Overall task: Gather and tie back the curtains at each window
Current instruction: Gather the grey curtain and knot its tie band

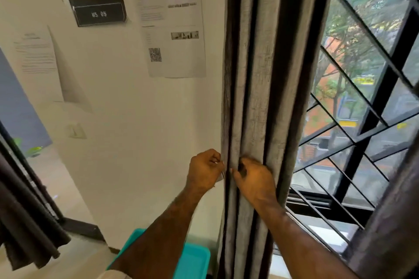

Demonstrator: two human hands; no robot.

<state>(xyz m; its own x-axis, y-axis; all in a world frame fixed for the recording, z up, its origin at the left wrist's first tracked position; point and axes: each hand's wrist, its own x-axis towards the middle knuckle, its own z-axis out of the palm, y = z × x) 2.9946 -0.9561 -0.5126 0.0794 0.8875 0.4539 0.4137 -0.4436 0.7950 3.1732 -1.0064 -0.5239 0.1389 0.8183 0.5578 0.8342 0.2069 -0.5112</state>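
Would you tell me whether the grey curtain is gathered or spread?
Gathered: the curtain hangs in tight folds beside the window grille, both hands gripping it.

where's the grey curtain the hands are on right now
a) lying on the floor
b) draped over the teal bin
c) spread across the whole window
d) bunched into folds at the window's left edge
d: the grey curtain hangs bunched in vertical folds beside the wall, leaving the window grille uncovered.

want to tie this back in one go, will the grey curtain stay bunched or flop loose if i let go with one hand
Probably floppy: the grey curtain hangs in soft vertical folds. It looks thick, so likely fairly heavy and apt to spread. The right hand grips the folds; the left hand pinches at its edge.
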